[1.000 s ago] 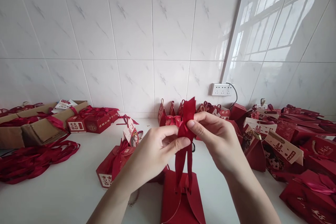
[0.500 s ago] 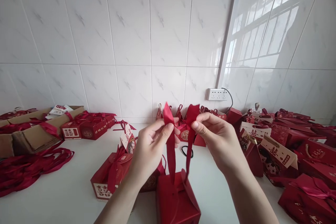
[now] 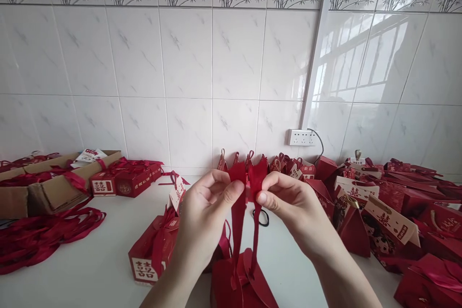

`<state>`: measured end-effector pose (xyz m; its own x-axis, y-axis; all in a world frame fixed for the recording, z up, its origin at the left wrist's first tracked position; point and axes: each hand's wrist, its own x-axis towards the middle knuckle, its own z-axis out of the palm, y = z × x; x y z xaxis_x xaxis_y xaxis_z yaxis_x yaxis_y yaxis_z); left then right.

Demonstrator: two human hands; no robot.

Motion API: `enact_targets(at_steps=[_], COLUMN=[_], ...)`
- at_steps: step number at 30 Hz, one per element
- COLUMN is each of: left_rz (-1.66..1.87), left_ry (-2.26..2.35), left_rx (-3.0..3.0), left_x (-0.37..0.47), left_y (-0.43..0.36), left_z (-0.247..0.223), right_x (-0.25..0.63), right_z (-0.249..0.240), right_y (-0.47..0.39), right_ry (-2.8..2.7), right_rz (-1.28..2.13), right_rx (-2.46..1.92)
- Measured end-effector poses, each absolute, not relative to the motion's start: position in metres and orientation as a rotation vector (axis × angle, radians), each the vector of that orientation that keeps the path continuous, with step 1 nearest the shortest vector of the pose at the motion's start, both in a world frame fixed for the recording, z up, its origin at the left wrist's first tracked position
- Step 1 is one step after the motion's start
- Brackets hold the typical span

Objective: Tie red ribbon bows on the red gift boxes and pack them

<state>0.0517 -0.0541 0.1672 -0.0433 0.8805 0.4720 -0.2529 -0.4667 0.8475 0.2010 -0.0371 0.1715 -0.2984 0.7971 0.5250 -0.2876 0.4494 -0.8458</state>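
Observation:
A red gift box (image 3: 234, 284) stands at the bottom centre, its lower part cut off by the frame. From its top rises a red ribbon (image 3: 237, 231) with two raised ends. My left hand (image 3: 212, 207) pinches one end between thumb and fingers. The other end is pinched in my right hand (image 3: 285, 197). Both ends are held up close together above the lid. Left of my left wrist sits another red box (image 3: 144, 250) with a ribbon bow and a white tag (image 3: 176, 192). A further box behind my left hand is mostly hidden.
Loose red ribbon (image 3: 50, 236) lies at the left, before a cardboard box (image 3: 46, 197) and more red boxes (image 3: 133, 180). Many red gift boxes (image 3: 390, 221) crowd the right side. A black loop (image 3: 264, 218) lies on the white table (image 3: 90, 279). A power strip (image 3: 302, 137) is on the wall.
Both hands have brought the ribbon ends slightly closer together, still pinching them. The camera view has tilted up a little, so things sit lower in the picture.

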Motion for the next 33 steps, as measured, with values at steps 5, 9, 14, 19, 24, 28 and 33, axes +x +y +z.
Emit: enact_targets(at_steps=[5,9,14,19,24,28,33], left_rz=[1.639,1.625,1.481,1.24,1.346,1.452,1.567], left_ry=[0.658,0.675,0.723,0.899,0.973,0.941,0.811], left_rx=[1.386,1.4,1.495,1.714,1.712,1.619,1.414], left_x=[0.051,0.051,0.053,0.053,0.05,0.048,0.048], left_y=[-0.052,-0.052,-0.057,-0.056,-0.046,-0.038,-0.031], left_z=[0.167,0.168,0.172,0.171,0.163,0.16,0.161], right_x=[0.195,0.19,0.192,0.196,0.2,0.207,0.215], right_z=[0.171,0.17,0.171,0.172,0.174,0.174,0.172], right_y=[-0.042,-0.046,-0.045,-0.041,-0.042,-0.043,-0.037], right_ry=[-1.54,-1.523,-1.44,-1.396,-1.399,-1.356,-1.283], right_rz=[1.196,1.103,0.881,0.802,0.672,0.596,0.674], right_rx=[-0.405,-0.458,-0.552,-0.603,-0.633,-0.624,-0.577])
